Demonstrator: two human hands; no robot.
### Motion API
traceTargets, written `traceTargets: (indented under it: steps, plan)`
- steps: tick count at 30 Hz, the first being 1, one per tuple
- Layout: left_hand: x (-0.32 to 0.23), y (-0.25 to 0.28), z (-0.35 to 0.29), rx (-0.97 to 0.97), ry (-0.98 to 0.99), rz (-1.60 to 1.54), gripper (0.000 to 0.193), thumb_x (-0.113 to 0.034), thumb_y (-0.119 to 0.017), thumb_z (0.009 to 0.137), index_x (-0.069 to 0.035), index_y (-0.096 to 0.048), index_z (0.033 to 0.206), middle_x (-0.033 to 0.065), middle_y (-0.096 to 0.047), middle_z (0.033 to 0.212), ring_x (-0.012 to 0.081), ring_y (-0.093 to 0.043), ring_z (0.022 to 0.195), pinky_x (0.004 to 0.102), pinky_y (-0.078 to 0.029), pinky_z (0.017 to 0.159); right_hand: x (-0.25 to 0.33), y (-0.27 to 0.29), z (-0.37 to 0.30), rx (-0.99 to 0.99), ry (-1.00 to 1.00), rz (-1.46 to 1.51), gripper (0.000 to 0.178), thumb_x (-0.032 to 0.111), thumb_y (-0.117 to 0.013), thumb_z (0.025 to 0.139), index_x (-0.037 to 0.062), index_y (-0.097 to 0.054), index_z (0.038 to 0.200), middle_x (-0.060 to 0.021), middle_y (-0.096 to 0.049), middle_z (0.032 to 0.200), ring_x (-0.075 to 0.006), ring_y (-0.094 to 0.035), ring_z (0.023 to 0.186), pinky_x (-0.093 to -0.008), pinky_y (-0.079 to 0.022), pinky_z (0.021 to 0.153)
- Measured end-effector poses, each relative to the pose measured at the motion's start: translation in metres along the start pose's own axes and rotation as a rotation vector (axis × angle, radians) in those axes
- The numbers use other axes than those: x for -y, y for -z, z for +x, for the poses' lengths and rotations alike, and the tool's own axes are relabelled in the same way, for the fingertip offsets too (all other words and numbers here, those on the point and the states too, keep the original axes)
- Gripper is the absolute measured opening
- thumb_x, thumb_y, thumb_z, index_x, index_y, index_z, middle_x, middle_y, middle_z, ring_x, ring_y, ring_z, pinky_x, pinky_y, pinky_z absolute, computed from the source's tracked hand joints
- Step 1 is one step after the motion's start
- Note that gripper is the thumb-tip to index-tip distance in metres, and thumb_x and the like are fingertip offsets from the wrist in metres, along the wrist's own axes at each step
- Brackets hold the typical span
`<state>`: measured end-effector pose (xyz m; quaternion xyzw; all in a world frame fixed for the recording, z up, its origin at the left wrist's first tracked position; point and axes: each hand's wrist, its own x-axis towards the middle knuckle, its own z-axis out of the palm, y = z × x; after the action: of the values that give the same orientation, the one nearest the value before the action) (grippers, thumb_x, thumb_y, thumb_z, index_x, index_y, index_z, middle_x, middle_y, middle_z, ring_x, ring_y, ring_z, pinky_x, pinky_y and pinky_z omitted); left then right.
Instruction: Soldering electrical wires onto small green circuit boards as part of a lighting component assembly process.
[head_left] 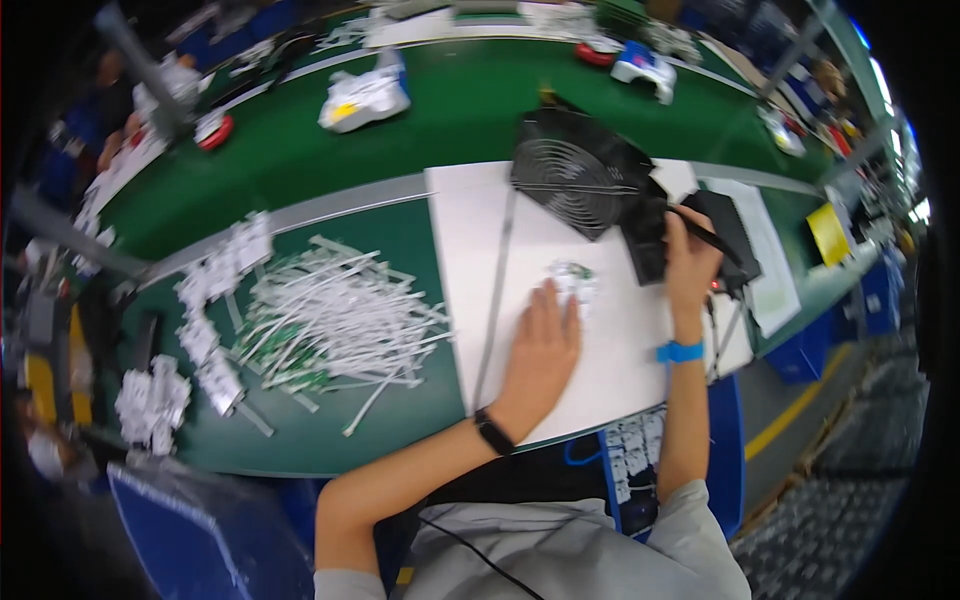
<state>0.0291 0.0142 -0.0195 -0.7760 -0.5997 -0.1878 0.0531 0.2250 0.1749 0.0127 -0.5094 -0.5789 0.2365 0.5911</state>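
Note:
My left hand [540,345] lies on the white work sheet [620,355], fingers stretched forward and flat. Its fingertips touch a small cluster of white pieces with a bit of green [572,278]; blur hides their details. My right hand [690,262], a blue band at its wrist, is closed around a black pen-shaped soldering iron [712,238]. The iron slants across in front of a black box-shaped unit [728,225]. Just left of that hand stands a black fan [575,178] with a round wire grille.
A heap of white strips with green ends [335,320] covers the mat on the left. White part sheets [215,310] lie beyond it. A white bag [365,97] rests on the far green surface. Below the table edge is a blue bin [725,450] with white parts.

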Motion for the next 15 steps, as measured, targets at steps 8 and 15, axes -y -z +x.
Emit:
traceTargets:
  steps: [8,15]
  plan:
    - [0.007,0.004,-0.001,-0.11,-0.04,-0.083,0.051,-0.01,-0.056,0.083,0.007,-0.056,0.131,0.0374,-0.049,0.135,0.0349,-0.055,0.109,0.0379,-0.048,0.095,0.021,0.025,-0.047,0.151,-0.085,-0.085,0.057,0.012,-0.067,0.096,-0.0042,-0.042,0.145,0.0056,-0.037,0.071,-0.0037,-0.032,0.066,-0.0202,-0.027,0.059]
    - [0.018,0.067,-0.004,-0.045,0.037,-0.368,0.038,-0.02,-0.054,0.099,0.007,-0.06,0.125,0.0207,-0.061,0.128,0.035,-0.051,0.123,0.0448,-0.038,0.105,0.032,0.04,-0.078,0.142,-0.03,-0.092,0.047,0.013,-0.057,0.101,0.0027,-0.046,0.145,0.0047,-0.039,0.071,-0.0051,-0.037,0.068,-0.0219,-0.031,0.061]
